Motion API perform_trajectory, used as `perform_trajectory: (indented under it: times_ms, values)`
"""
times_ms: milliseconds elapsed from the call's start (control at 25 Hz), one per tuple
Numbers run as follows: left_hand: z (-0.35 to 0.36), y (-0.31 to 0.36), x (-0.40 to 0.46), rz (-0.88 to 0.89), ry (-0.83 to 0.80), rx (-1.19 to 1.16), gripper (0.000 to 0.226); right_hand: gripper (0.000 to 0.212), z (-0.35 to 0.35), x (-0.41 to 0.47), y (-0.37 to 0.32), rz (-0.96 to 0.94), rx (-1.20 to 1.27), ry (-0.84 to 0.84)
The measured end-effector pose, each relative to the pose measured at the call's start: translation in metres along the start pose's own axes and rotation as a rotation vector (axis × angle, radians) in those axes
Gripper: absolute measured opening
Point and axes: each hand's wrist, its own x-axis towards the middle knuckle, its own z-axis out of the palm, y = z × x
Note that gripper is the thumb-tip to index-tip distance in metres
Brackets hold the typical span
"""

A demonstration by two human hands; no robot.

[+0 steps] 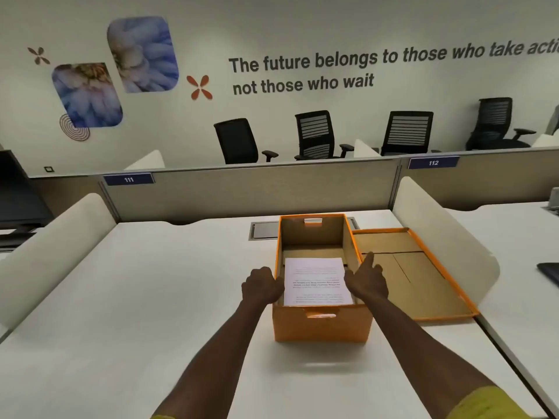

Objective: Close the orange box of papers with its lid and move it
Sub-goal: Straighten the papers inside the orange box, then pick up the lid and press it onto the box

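Note:
The orange box [322, 326] stands open in the middle of the white desk. A stack of printed papers [317, 281] sits high in its near half, level with the rim. My left hand [261, 287] curls over the box's left wall with its fingers at the stack's left edge. At the stack's right edge, my right hand [366, 282] reaches over the right wall with its forefinger pointing away. The orange lid [423, 285] lies upside down on the desk, touching the box's right side.
A metal cable hatch [264, 230] is set into the desk behind the box. Low white side dividers [438, 237] flank the desk, with a grey partition [242, 192] behind. A dark object [549, 272] lies on the neighbouring desk at right. Black office chairs stand beyond.

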Motion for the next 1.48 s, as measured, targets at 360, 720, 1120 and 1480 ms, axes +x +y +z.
perform_trajectory:
  times_ms: [360,720,1120,1480]
  values:
    - [0.015,-0.022,-0.011,-0.050,0.001,-0.229,0.048,0.060,0.024,-0.017,0.015,-0.004,0.100,0.048]
    - [0.001,-0.077,-0.015,-0.052,0.126,-0.237,0.045,0.058,0.054,-0.035,-0.017,-0.140,0.143,0.014]
    - [0.012,-0.081,-0.028,-0.006,0.192,-0.301,0.050,0.051,0.049,-0.023,0.020,-0.084,0.376,0.109]
    - [0.038,-0.009,-0.049,0.479,0.347,-0.106,0.048,0.052,0.036,0.004,0.132,-0.061,-0.412,-0.107]
